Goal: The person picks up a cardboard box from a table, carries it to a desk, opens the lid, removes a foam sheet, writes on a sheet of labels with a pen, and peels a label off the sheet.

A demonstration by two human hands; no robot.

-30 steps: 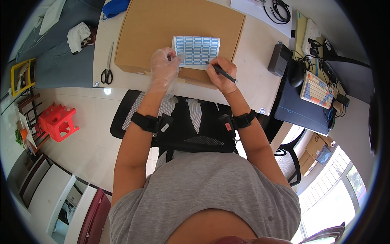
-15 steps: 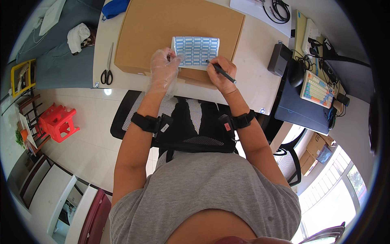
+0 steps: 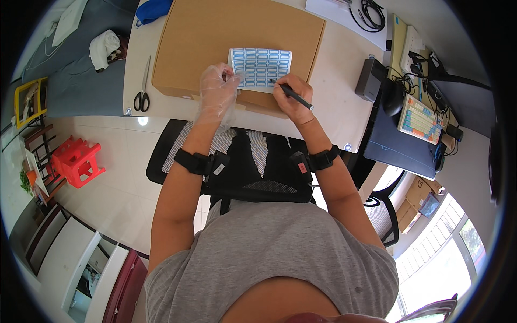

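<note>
Pen (image 3: 295,95), pinched in your right hand (image 3: 290,109), has edged slightly across the label sheet (image 3: 262,65) toward your curled, gloved left hand (image 3: 217,90), its hold unclear; apparently, marking continues.

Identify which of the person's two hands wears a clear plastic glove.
The left hand: a see-through glove covers it, whereas the right hand is bare and holds a black pen.
</note>
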